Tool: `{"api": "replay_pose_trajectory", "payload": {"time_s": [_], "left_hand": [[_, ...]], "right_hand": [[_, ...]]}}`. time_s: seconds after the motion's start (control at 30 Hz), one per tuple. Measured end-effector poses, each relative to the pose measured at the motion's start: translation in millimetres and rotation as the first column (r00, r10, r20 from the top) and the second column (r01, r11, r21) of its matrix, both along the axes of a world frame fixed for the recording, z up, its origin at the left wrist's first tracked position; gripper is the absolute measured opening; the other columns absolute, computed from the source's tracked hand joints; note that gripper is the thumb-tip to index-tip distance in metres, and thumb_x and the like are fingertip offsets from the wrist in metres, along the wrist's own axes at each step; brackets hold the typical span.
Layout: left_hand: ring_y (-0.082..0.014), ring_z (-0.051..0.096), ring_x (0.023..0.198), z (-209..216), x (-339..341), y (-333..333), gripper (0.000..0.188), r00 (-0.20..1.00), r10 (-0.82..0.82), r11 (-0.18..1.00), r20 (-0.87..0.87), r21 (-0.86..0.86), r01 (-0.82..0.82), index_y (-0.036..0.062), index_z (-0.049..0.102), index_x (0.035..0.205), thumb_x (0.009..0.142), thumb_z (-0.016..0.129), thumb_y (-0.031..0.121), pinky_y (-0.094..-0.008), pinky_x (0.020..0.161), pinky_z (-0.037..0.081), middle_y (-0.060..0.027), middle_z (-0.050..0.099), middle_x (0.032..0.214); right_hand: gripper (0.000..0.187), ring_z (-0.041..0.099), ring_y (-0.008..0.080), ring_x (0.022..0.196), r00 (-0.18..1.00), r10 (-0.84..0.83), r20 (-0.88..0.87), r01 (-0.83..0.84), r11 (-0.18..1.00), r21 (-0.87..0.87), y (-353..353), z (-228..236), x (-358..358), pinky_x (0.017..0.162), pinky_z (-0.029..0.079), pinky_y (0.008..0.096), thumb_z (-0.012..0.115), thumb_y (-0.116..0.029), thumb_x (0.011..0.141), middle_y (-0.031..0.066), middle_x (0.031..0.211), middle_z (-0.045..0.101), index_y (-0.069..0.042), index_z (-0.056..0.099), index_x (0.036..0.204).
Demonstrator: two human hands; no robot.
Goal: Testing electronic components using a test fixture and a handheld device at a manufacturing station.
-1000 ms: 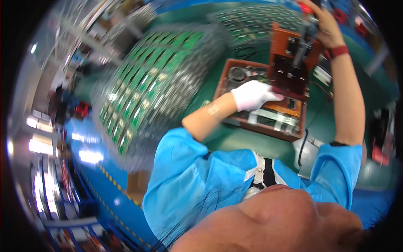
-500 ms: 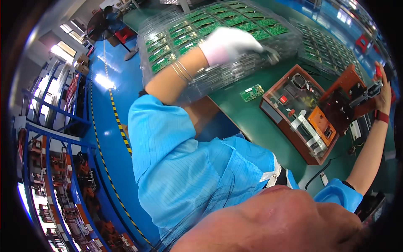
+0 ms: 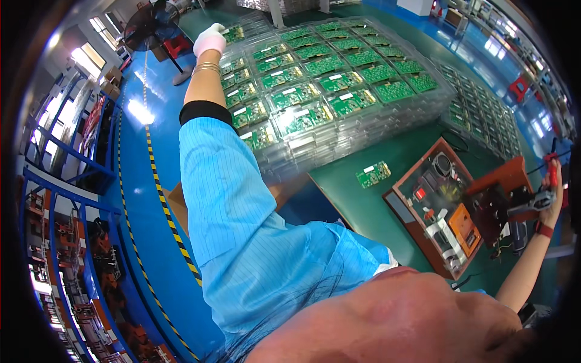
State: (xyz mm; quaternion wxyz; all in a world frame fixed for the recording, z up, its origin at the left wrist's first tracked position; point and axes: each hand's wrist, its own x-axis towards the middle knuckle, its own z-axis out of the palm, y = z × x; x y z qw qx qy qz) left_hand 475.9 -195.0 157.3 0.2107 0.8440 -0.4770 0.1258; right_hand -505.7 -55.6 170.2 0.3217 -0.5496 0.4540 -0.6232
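The white-gloved left hand (image 3: 210, 40) was beside a green rectangular circuit board (image 3: 235, 32) at the clear plastic tray stack's (image 3: 345, 138) far left corner
Pale components dotted the board; whether that hand gripped it could not be told; the bare right hand (image 3: 551, 202) was curled round a red lever handle (image 3: 553, 173).

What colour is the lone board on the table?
The board is mostly green, clearest in the head view.
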Motion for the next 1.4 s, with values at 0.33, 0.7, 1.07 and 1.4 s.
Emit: {"api": "replay_pose_trajectory", "payload": {"time_s": [0.33,0.7,1.07,1.4], "left_hand": [[-0.0262,0.067,0.104,-35.5,72.5,-39.7,0.031,0.998,-0.013,0.985,-0.063,0.172,0.024,0.0208,0.072,0.116,0.086,0.063,0.016,-0.0373,0.095,0.051,-0.0026,0.073,0.113],[-0.0214,0.066,0.091,-45.0,98.8,-47.4,0.034,0.963,-0.171,0.958,-0.209,0.191,0.212,0.0088,0.075,0.11,0.085,0.053,0.003,-0.0321,0.087,0.052,-0.0062,0.074,0.103],[-0.0233,0.066,0.095,-66.4,83.6,-148.4,0.032,0.954,-0.197,0.97,-0.224,0.099,0.224,0.0108,0.075,0.112,0.087,0.054,0.01,-0.0336,0.09,0.052,-0.0063,0.074,0.107],[-0.0386,0.063,0.117,20.7,-171.7,-29.0,0.058,0.536,-0.151,0.937,-0.83,0.051,0.344,0.0027,0.062,0.131,0.092,0.042,0.04,-0.0498,0.103,0.049,-0.02,0.063,0.132]], "right_hand": [[0.057,0.044,0.0099,0.083,0.997,-0.009,0.075,0.009,1.0,-0.005,8.5,1.6,-28.6,0.081,0.04,0.0221,0.051,-0.032,0.104,0.0018,0.145,0.054,-0.003,0.041,0.152],[0.054,0.047,0.0121,0.085,0.983,-0.17,0.065,0.171,0.985,-0.015,35.8,13.9,22.4,0.083,0.041,0.0245,0.048,-0.03,0.107,0.0055,0.146,0.053,-0.001,0.04,0.152],[0.046,0.05,0.0139,0.092,0.937,-0.165,0.308,0.178,0.984,-0.014,188.3,22.6,13.3,0.084,0.043,0.0241,0.044,-0.024,0.109,0.0108,0.133,0.054,0.001,0.041,0.147],[0.063,0.056,0.0136,0.066,0.809,0.343,0.477,-0.381,0.924,-0.019,232.4,1.9,268.6,0.056,0.046,0.0259,0.055,-0.046,0.1,0.0176,0.11,0.063,-0.002,0.036,0.14]]}}
